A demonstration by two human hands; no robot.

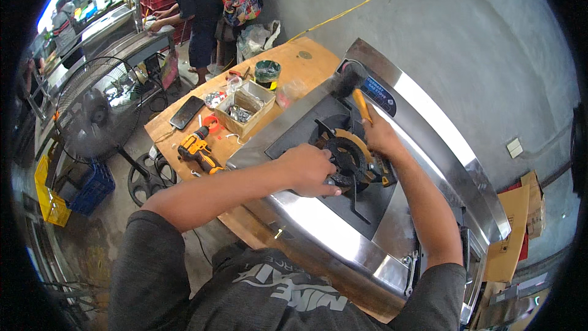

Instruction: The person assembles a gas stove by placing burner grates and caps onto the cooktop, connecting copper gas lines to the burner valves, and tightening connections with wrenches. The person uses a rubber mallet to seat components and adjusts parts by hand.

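Note:
My right hand is closed around the orange handle of a hammer. The hammer's dark, blurred head is raised over the back of a stainless steel gas stove. With fingers curled, my left hand grips the near-left side of a black pan support. Inside that support is a round black burner with a brass-coloured ring part beside it. A yellow and black tool lies partly hidden just right of the burner, its kind unclear.
Left of the stove, the wooden table carries a yellow cordless drill, a phone, a box of metal parts and a tin. Wrenches lie at the stove's near right. A standing fan and another person are farther left.

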